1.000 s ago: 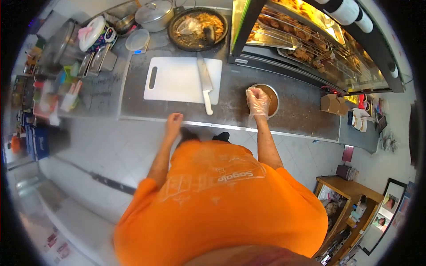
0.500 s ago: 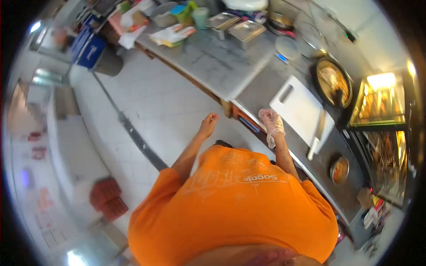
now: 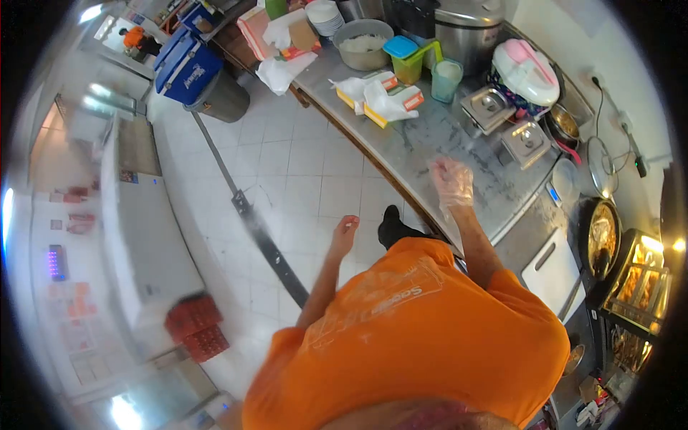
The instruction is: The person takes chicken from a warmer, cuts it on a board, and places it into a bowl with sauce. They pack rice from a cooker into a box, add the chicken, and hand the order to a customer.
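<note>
My bare left hand [image 3: 347, 232] hangs over the tiled floor, its fingers curled in loosely, and nothing shows in them. A clear plastic glove covers my right hand [image 3: 453, 183], which is over the front of the metal counter [image 3: 401, 154] with its fingers folded in. No object is visible in that hand either. Nearest to it on the counter are the lidded steel pans [image 3: 527, 142] and the orange-and-white packs with white plastic [image 3: 380, 100]. A white cutting board [image 3: 553, 269] with a knife [image 3: 571, 297] lies farther right.
Along the counter stand a bowl of white food [image 3: 363, 44], a green container with a blue lid [image 3: 407, 61], a teal cup [image 3: 447, 80] and a white-and-pink cooker [image 3: 525, 72]. A blue cooler [image 3: 190, 75], grey bin [image 3: 223, 100] and red crates [image 3: 195, 326] line the floor. Another person [image 3: 134, 39] is far off.
My body has moved forward along the counter. My right hand has gone from beside the cutting board to the counter by the pans and packs. My left hand remains over the floor.
</note>
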Available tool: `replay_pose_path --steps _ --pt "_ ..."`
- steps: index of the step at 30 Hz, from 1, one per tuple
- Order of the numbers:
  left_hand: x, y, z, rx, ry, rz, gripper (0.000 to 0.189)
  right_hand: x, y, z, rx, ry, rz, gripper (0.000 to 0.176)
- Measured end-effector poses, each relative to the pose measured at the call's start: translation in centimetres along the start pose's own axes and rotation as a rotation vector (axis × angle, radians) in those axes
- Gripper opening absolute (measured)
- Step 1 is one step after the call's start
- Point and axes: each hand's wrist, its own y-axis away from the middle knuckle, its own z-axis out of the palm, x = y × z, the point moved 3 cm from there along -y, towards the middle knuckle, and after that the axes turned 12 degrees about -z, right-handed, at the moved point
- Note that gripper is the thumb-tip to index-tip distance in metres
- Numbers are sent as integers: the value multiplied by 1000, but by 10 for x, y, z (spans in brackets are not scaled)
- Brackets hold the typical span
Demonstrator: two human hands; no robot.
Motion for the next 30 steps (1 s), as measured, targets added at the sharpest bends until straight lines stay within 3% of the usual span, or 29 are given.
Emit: replay_pose_path --steps 1,3,5,6,8,9,11,13,15,17,18,19,20,21,22,23,25,27,29,30 --pt "12 -14 -13 -4 0 -9 24 -21 -28 9 34 173 -241 33" --pt "59 -51 -39 104 -226 50 22 -45 -89 41 -89 219 -344 36" --pt "70 -114 -63 181 -342 324 23 -65 -127 81 82 309 -386 28" --pt "104 -124 -69 238 -455 334 23 -69 -142 105 76 312 -359 28" --pt "177 -157 -66 296 -622 366 25 -50 -175 159 -496 472 -135 22" --pt "200 -176 -63 294 -688 384 27 -38 -172 173 -489 486 -108 22" --pt "244 -217 -46 225 -786 414 30 -16 -154 204 -607 591 -185 20" --pt "266 -253 -22 135 -901 446 33 3 -117 212 -645 602 -47 22" --pt "271 -278 13 102 -1155 624 38 -22 -77 169 -631 519 -12 26" --pt "246 -320 41 69 -1249 695 45 -33 -24 145 -496 697 -60 25" --pt "194 -376 50 158 -1029 1002 43 -36 3 133 -402 670 -38 25" --pt "194 -376 54 24 -1346 753 40 -52 6 111 -651 583 207 25" --pt "194 -384 54 -84 -1467 671 38 -39 47 115 -630 812 72 23" --pt "190 -391 57 -181 -1608 596 36 -43 74 100 -500 698 165 19" --pt "183 -385 56 -163 -1559 662 34 -51 99 88 -350 583 238 16" --pt "208 -335 55 -211 -1553 611 32 -55 129 76 -298 600 343 16" --pt "204 -306 53 -243 -1513 614 28 -73 172 61 75 644 254 9" --pt "201 -232 60 -300 -1394 805 22 -92 231 39 123 669 441 9" --pt "203 -143 81 -477 -1334 852 19 -110 290 21 141 680 598 11" --pt "205 -90 95 -566 -1286 873 19 -119 322 10 248 781 687 12"
